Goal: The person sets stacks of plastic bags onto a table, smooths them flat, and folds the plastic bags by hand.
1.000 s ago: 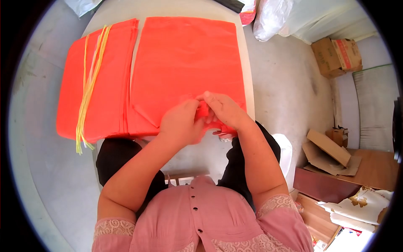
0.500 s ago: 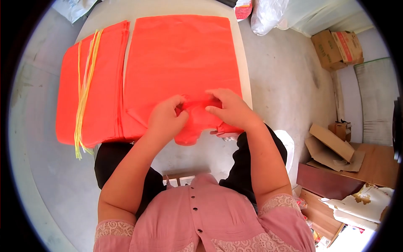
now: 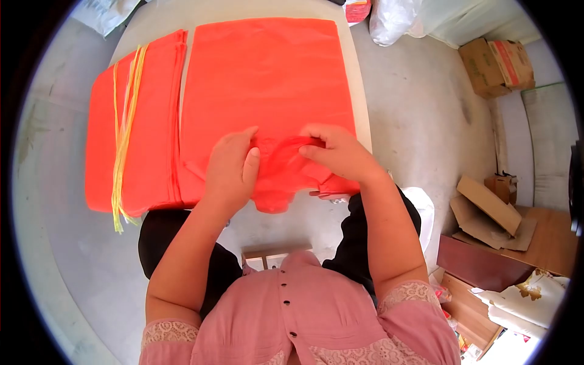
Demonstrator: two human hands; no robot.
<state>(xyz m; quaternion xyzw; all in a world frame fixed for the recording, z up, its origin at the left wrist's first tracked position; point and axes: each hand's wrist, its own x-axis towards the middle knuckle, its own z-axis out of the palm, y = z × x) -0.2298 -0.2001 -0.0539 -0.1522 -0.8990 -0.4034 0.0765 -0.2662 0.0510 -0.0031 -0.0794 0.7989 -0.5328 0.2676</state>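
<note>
A stack of red plastic bags lies flat on the pale table, its near edge crumpled and hanging over the front. My left hand rests at that near edge with its fingers stretched and its thumb apart, gripping nothing that I can see. My right hand pinches a gathered fold of the top red plastic bag between thumb and fingers. To the left lies a second stack of folded red plastic bags, with a bundle of yellow and white strings laid across it.
The pale table shows along its right edge. A cardboard box stands at the far right wall. Opened cardboard lies on a brown cabinet. A white plastic bag sits beyond the table's far right corner.
My left hand has opened and moved slightly left, away from the gathered plastic. My right hand keeps its fold, which now shows more bunched up. The view has shifted slightly.
</note>
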